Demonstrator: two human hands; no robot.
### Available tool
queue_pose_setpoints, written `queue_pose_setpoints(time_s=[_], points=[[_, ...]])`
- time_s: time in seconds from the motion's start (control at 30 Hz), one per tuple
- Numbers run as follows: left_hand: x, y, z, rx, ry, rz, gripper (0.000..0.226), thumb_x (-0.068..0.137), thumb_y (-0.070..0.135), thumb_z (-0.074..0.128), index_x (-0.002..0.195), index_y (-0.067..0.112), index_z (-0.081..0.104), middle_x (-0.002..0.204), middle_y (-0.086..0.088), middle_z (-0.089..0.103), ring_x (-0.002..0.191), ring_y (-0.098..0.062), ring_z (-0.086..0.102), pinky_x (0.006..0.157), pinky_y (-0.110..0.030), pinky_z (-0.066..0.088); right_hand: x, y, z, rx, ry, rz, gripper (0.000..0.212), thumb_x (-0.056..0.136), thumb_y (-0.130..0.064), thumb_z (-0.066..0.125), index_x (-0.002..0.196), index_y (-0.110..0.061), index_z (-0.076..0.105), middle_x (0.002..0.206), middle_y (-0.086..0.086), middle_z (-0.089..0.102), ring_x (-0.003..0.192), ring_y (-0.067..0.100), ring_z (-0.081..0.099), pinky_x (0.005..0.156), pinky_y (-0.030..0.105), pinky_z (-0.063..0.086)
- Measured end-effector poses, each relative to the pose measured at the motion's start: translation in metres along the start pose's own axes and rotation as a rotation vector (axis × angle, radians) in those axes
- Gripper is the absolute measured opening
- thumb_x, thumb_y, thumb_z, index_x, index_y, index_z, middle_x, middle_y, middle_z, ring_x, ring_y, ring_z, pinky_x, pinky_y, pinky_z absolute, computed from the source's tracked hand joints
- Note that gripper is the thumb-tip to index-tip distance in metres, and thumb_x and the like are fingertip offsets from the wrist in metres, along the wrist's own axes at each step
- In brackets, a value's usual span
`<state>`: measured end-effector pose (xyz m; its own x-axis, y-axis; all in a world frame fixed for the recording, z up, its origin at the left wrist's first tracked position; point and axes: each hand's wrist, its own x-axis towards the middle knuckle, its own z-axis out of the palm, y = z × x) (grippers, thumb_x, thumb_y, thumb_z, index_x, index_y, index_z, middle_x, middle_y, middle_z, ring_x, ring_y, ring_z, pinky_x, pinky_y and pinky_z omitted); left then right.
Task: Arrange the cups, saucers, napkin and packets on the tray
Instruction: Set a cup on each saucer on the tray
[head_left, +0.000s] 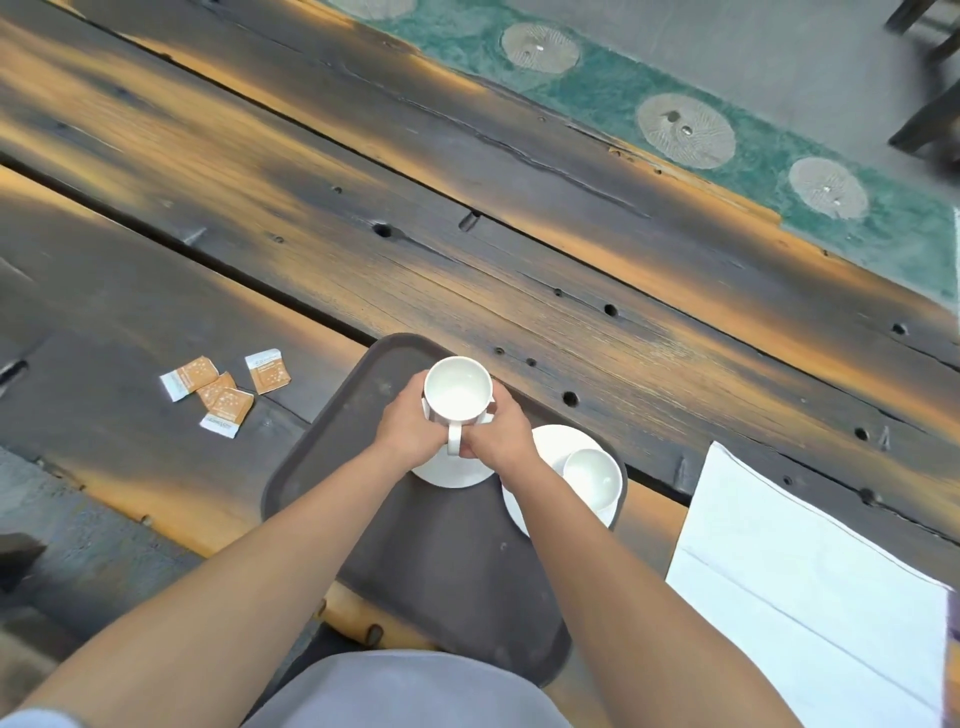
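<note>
A dark brown tray (363, 493) lies on the wooden table in front of me. Both hands hold a white cup (457, 389) over a white saucer (452, 475) near the tray's far end: my left hand (410, 426) wraps its left side, my right hand (501, 434) its right side by the handle. I cannot tell if the cup touches the saucer. A second white cup (595, 475) sits on a second saucer (556, 447) at the tray's right edge. Several orange-and-white packets (223, 389) lie on the table left of the tray. A white napkin (810, 582) lies to the right.
The table (519, 270) is rough dark-and-orange planks with knot holes and gaps. A green runner with round woven coasters (685, 130) runs along the far side. Chair legs (930, 119) stand at the top right. My grey clothing (415, 691) fills the bottom edge.
</note>
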<state>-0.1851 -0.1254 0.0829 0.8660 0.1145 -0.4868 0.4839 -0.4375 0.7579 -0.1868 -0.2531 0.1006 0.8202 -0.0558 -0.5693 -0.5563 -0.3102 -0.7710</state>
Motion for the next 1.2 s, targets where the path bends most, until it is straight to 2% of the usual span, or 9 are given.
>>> queue_pose_setpoints(time_s=[0.1,0.17,0.3,0.37,0.5,0.63,0.77,0.97,1.2], points=[[-0.004,0.001,0.0,0.024,-0.014,0.003,0.08,0.07,0.026,0.085,0.14,0.032,0.046,0.134,0.0,0.059,0.12,-0.025,0.055,0.092,-0.038,0.05,-0.003,0.003,-0.001,0.002,0.005,0.008,0.074,0.058,-0.012,0.077,0.115,-0.05,0.049,0.119,-0.006,0.058,0.109,0.023,0.061,0.081,0.044,0.061],[-0.006,0.0,0.002,0.035,-0.017,-0.007,0.081,0.07,0.024,0.084,0.141,0.031,0.045,0.135,-0.001,0.059,0.121,-0.026,0.054,0.096,-0.042,0.052,-0.003,0.006,-0.001,-0.013,0.005,0.023,0.075,0.061,-0.011,0.077,0.124,-0.043,0.051,0.118,-0.005,0.06,0.109,0.023,0.06,0.082,0.044,0.061],[-0.008,-0.004,0.006,0.005,-0.023,-0.032,0.08,0.072,0.022,0.083,0.14,0.033,0.044,0.136,0.0,0.057,0.121,-0.023,0.052,0.092,-0.035,0.044,0.0,0.012,0.0,-0.051,-0.011,0.048,0.081,0.063,-0.009,0.075,0.134,-0.038,0.048,0.118,-0.002,0.06,0.109,0.024,0.061,0.081,0.045,0.061],[-0.008,-0.007,0.008,-0.004,-0.039,-0.048,0.079,0.071,0.022,0.082,0.14,0.033,0.044,0.135,0.001,0.057,0.12,-0.023,0.053,0.093,-0.035,0.045,0.002,0.015,0.0,-0.07,-0.023,0.072,0.081,0.063,-0.006,0.073,0.135,-0.035,0.048,0.117,-0.001,0.06,0.108,0.027,0.061,0.081,0.046,0.06],[-0.005,-0.01,0.012,0.007,-0.075,-0.115,0.08,0.076,0.015,0.075,0.145,0.029,0.04,0.14,-0.002,0.055,0.125,-0.027,0.051,0.103,-0.046,0.048,0.009,0.021,0.0,-0.098,-0.045,0.108,0.076,0.067,-0.001,0.069,0.133,-0.032,0.049,0.106,-0.001,0.06,0.103,0.031,0.064,0.078,0.048,0.061],[0.002,-0.012,0.015,0.031,-0.104,-0.162,0.077,0.079,0.009,0.069,0.147,0.027,0.037,0.14,-0.005,0.054,0.126,-0.03,0.051,0.102,-0.049,0.049,0.018,0.025,0.001,-0.123,-0.066,0.143,0.073,0.069,-0.006,0.072,0.134,-0.029,0.049,0.111,0.004,0.061,0.102,0.033,0.067,0.083,0.047,0.06],[0.01,-0.013,0.018,0.067,-0.124,-0.187,0.072,0.079,0.009,0.067,0.143,0.026,0.04,0.136,-0.007,0.056,0.121,-0.033,0.053,0.099,-0.048,0.051,0.026,0.025,0.0,-0.097,-0.089,0.19,0.057,0.073,-0.009,0.07,0.123,-0.03,0.052,0.109,0.007,0.064,0.089,0.03,0.072,0.075,0.044,0.062],[0.019,-0.014,0.026,0.068,-0.087,-0.205,0.073,0.083,0.01,0.067,0.147,0.026,0.035,0.14,-0.006,0.053,0.127,-0.031,0.049,0.105,-0.044,0.045,0.038,0.024,-0.002,-0.127,-0.102,0.204,0.066,0.072,-0.016,0.075,0.131,-0.031,0.05,0.115,0.005,0.062,0.103,0.029,0.067,0.08,0.045,0.061],[0.018,-0.017,0.039,0.026,-0.036,-0.168,0.082,0.074,0.016,0.081,0.142,0.023,0.035,0.135,-0.004,0.054,0.115,-0.023,0.05,0.092,-0.035,0.045,0.044,0.03,-0.006,-0.167,-0.092,0.164,0.071,0.072,-0.023,0.078,0.134,-0.036,0.047,0.123,-0.002,0.061,0.113,0.025,0.06,0.092,0.046,0.056]])
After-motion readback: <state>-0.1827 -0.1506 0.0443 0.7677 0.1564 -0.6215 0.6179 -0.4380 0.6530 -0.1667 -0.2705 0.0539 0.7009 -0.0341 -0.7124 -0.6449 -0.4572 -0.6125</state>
